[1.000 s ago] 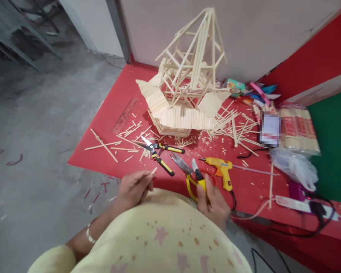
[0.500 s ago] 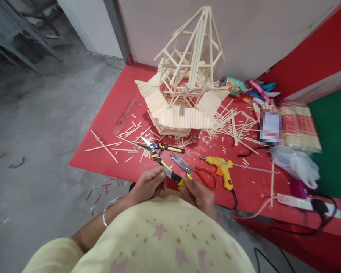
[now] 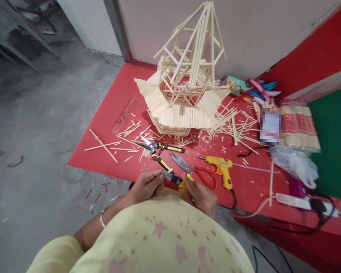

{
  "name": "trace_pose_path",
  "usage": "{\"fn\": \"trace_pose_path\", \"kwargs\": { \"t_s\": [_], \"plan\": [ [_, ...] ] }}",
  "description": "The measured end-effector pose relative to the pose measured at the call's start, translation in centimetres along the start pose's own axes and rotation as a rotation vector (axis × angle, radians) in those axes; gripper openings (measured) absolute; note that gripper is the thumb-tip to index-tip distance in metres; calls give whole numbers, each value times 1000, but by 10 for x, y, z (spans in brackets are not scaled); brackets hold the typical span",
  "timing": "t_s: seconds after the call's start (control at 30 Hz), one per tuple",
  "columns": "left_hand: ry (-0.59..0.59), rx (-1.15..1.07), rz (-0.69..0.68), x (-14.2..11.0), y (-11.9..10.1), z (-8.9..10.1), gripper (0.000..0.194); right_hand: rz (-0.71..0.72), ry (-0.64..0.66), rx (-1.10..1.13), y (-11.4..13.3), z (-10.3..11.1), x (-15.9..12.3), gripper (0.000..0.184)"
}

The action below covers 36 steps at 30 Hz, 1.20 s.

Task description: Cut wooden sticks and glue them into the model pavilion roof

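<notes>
My right hand (image 3: pixel 202 195) is closed round the yellow handle of a utility knife (image 3: pixel 176 179), its blade pointing left. The blade reaches my left hand (image 3: pixel 147 185), whose fingers are pinched at the blade's tip. A short wooden stick is held in that left hand, mostly hidden now by fingers and blade. Just beyond lie yellow-and-black pruning shears (image 3: pixel 165 163), spread apart, and scissors (image 3: pixel 182 163) with a metal blade. Red-handled pliers (image 3: pixel 206 177) rest beside my right hand. A yellow glue gun (image 3: pixel 223 168) lies farther right.
A large stick-built model (image 3: pixel 184 117) stands at the back of the red table (image 3: pixel 96 125). Loose sticks (image 3: pixel 238 125) and shavings surround it. A clear ruler (image 3: pixel 123 115) is at left. A plastic bag (image 3: pixel 295 165), stick packs (image 3: pixel 299 127) and a power strip (image 3: pixel 292 201) are at right.
My right hand has brought the knife leftward and down to my left hand. My left hand has moved right, and the stick once showing above its fingers is now mostly covered.
</notes>
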<state>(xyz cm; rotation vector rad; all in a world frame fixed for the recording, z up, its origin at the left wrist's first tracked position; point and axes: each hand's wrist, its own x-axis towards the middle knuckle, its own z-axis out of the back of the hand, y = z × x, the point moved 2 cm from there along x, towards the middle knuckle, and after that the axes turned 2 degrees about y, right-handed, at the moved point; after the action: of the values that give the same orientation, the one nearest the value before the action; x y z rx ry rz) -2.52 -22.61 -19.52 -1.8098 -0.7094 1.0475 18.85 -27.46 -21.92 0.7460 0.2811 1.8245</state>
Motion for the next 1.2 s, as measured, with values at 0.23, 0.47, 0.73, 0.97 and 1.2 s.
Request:
{"fn": "trace_pose_path", "kwargs": {
  "t_s": [0.23,0.47,0.73,0.97,1.2],
  "plan": [
    [6,-119,128,-8,-8,0,48,127,-69,-157,13,12,2,57],
    [-102,-162,216,-43,-8,31,40,-95,-262,-265,7,36,12,50],
    [-99,-205,137,-7,-7,16,34,30,-102,93,15,17,30,50],
    [-40,-200,114,8,-2,9,36,-13,3,173,8,3,28,46],
    [-34,-105,52,13,-1,8,34,-12,11,158,3,-4,27,47]
  ]
}}
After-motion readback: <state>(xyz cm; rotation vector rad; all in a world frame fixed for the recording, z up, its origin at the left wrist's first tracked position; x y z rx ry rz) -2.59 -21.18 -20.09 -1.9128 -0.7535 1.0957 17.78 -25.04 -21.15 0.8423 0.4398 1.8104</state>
